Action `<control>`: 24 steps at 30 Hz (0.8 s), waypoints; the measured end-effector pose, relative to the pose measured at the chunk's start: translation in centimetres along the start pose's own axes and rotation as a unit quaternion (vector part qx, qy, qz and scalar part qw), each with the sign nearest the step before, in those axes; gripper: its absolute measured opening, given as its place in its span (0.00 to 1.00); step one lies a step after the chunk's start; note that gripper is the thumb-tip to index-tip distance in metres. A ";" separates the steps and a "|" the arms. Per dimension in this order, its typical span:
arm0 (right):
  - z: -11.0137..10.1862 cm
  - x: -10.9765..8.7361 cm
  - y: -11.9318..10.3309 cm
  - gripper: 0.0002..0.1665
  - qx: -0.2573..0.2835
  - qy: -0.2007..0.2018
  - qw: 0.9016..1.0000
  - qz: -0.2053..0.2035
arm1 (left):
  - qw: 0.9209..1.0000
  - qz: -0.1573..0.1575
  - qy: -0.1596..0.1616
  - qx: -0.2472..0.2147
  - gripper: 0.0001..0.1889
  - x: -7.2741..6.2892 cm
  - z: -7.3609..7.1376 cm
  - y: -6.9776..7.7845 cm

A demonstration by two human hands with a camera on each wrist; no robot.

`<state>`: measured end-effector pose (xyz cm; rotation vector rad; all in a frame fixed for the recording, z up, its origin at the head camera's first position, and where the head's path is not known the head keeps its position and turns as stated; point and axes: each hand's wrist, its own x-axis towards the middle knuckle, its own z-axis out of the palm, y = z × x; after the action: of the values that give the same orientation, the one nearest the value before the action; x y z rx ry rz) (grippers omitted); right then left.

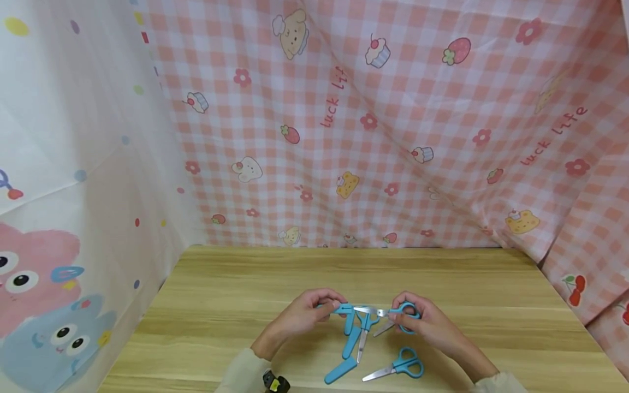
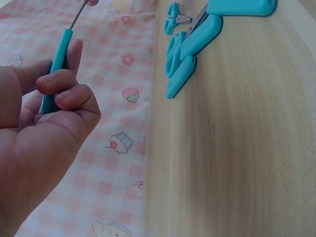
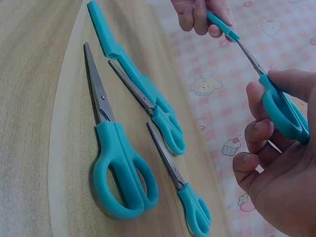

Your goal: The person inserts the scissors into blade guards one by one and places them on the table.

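Note:
My left hand (image 1: 307, 312) pinches a light blue blade cover (image 2: 61, 49) between thumb and fingers. A pair of scissors (image 3: 276, 116) with matching blue handles is gripped by my right hand (image 1: 425, 319) at the loops, its blades together. The blade tips meet the cover's open end; how far they reach inside is hidden. Below the hands lie three more scissors, one at the front (image 1: 407, 368), one near the middle (image 1: 363, 335) and one partly under the right hand (image 3: 191, 202). Several loose blade covers, such as the front one (image 1: 340, 371), lie left of them.
The wooden table (image 1: 221, 338) runs back to a pink checked cloth (image 1: 314, 164). A white printed cloth (image 1: 98, 164) hangs on the left. At the left sleeve (image 1: 243, 374) sits a small black and yellow device (image 1: 276, 382).

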<state>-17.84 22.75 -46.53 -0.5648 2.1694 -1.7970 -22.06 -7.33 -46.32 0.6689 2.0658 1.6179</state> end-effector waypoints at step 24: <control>0.1 0.1 0.0 0.15 -0.013 -0.004 1.000 -0.007 | 1.000 0.006 0.007 0.009 0.10 -0.2 0.0 0.1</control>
<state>-17.87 22.65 -46.52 -0.5935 2.1927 -1.7731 -21.88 -7.41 -46.18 0.6797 2.0914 1.6168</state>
